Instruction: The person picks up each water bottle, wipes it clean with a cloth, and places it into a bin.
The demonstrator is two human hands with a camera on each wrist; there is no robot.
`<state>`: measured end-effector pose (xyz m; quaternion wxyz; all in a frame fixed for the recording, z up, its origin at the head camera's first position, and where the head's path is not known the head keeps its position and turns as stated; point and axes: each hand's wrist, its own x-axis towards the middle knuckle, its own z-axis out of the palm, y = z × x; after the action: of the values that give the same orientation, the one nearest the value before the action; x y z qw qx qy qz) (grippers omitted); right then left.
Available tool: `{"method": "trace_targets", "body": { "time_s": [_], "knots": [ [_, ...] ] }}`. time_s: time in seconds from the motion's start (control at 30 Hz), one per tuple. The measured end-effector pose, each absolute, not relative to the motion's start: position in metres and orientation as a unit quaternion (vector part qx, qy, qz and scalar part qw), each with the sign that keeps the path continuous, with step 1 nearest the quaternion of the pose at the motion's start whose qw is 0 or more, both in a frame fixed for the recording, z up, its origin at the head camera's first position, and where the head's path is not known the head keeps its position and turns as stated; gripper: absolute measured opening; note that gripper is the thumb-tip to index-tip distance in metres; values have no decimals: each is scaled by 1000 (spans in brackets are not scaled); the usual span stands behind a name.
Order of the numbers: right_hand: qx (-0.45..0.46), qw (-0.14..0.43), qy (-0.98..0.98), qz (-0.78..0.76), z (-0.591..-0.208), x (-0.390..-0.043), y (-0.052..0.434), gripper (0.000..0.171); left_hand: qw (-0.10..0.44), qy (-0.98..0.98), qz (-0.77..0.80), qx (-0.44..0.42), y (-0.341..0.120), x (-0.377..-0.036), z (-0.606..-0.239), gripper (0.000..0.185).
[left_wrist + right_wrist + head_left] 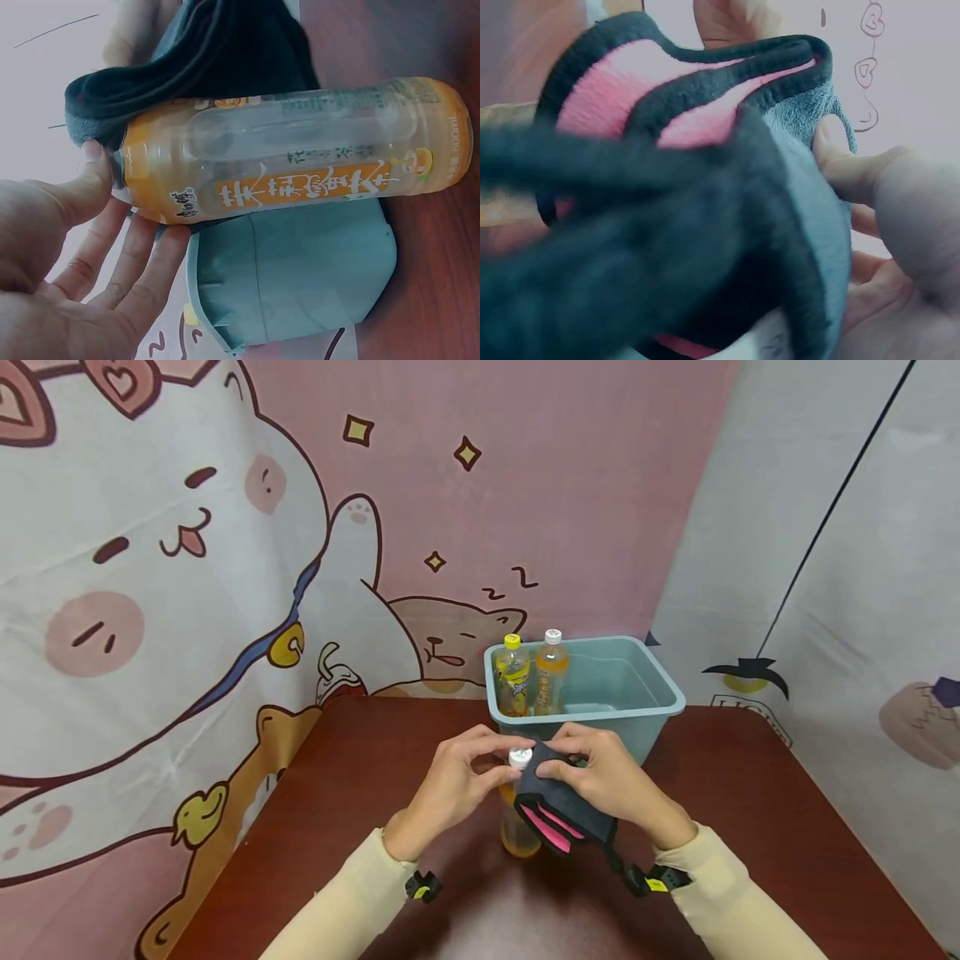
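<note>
An orange drink bottle with a white cap stands on the dark red table, in front of me. My left hand grips it by the neck; in the left wrist view the thumb and fingers of the left hand curl round the bottle just below the cap. My right hand holds a dark grey cloth with a pink inner side, pressed against the bottle's top. The cloth fills the right wrist view, pinched by the right hand.
A light blue plastic bin stands just behind the hands at the table's back. Two bottles stand in its left end: a yellow-capped one and a white-capped orange one. Printed cloth backdrops hang behind and at both sides.
</note>
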<state>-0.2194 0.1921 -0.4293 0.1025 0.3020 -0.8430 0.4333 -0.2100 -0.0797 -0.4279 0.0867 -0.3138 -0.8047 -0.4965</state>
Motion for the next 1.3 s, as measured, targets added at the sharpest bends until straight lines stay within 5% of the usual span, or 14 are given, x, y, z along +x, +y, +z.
{"method": "trace_targets", "body": {
  "time_s": [0.43,1.3],
  "knots": [
    [319,59,-875,359,-438,-219,202,19,80,-814,-478,-319,-80,-208,-423,45],
    [383,-23,-883,272,-517,-235,193,13,79,-832,-447,-320,-84,-206,-418,45]
  ]
}}
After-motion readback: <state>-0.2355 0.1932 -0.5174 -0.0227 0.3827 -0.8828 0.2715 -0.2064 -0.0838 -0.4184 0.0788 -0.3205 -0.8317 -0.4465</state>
